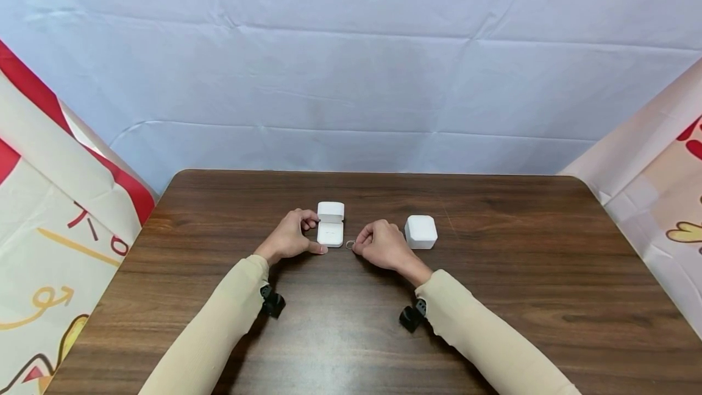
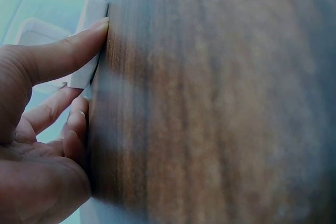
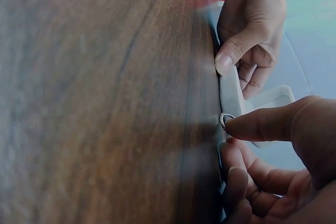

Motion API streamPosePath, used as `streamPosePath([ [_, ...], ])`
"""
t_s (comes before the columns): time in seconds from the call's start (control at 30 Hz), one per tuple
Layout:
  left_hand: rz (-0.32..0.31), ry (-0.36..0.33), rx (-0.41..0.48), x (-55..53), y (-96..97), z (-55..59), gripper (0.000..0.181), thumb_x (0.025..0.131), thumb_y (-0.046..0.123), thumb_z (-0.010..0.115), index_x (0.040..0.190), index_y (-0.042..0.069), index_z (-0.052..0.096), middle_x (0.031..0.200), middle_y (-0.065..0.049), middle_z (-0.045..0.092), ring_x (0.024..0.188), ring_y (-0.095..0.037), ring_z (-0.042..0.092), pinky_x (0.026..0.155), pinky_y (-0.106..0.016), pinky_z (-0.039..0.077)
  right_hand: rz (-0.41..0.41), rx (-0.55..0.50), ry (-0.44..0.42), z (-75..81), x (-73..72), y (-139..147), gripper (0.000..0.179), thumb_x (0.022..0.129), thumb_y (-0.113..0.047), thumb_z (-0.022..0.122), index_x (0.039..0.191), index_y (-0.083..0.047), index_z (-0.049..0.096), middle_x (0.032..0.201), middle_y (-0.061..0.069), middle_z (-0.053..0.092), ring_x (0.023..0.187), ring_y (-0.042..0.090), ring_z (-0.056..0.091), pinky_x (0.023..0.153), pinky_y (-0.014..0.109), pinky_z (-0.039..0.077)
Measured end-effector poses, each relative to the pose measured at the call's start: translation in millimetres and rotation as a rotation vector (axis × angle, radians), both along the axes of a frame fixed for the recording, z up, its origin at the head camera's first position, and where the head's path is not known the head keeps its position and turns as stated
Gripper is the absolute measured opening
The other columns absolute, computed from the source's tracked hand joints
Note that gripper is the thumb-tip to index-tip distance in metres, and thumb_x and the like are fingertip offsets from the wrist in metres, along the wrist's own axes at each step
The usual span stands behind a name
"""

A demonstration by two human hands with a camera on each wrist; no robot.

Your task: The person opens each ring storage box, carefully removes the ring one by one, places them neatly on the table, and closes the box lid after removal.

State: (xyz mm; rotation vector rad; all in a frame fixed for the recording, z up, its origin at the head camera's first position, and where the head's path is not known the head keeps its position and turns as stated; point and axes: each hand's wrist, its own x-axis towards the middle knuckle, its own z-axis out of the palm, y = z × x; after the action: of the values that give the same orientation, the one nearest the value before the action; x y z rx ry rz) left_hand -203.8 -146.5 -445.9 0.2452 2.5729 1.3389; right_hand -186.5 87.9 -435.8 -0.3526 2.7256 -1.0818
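Note:
A small white ring box point(image 1: 330, 236) stands on the table with its lid point(image 1: 331, 209) raised at the back. My left hand point(image 1: 290, 236) holds it from the left, thumb along the front edge and fingers by its left side. Just right of the box, my right hand point(image 1: 382, 246) pinches a silver ring point(image 3: 224, 121) between thumb and index finger. The ring's band looks beaded or stone-set in the right wrist view, and it is low, near the tabletop. Its far part is covered by the fingertips.
A white rounded cube-shaped box point(image 1: 421, 231) sits right of my right hand. The brown wooden table point(image 1: 351, 334) ends at a pale fabric backdrop point(image 1: 351, 78), with printed cloths at both sides. Black wrist cameras point(image 1: 272, 302) hang beneath both sleeves.

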Motion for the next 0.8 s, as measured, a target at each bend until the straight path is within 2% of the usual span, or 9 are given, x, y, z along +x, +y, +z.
streamPosePath([
  [0.8,-0.001,0.007,-0.003,0.0,-0.2,-0.1,0.058,0.067,0.006,0.096,0.116,-0.002,0.064,0.103,-0.009,0.055,0.094,-0.025,0.047,0.085,-0.038,0.04,-0.005,-0.005,0.004,0.2,0.3,-0.2,0.01,0.086,-0.014,0.076,0.076,-0.015,0.074,0.065,-0.008,0.065,0.06,0.011,0.06,0.063,0.03,0.049],
])
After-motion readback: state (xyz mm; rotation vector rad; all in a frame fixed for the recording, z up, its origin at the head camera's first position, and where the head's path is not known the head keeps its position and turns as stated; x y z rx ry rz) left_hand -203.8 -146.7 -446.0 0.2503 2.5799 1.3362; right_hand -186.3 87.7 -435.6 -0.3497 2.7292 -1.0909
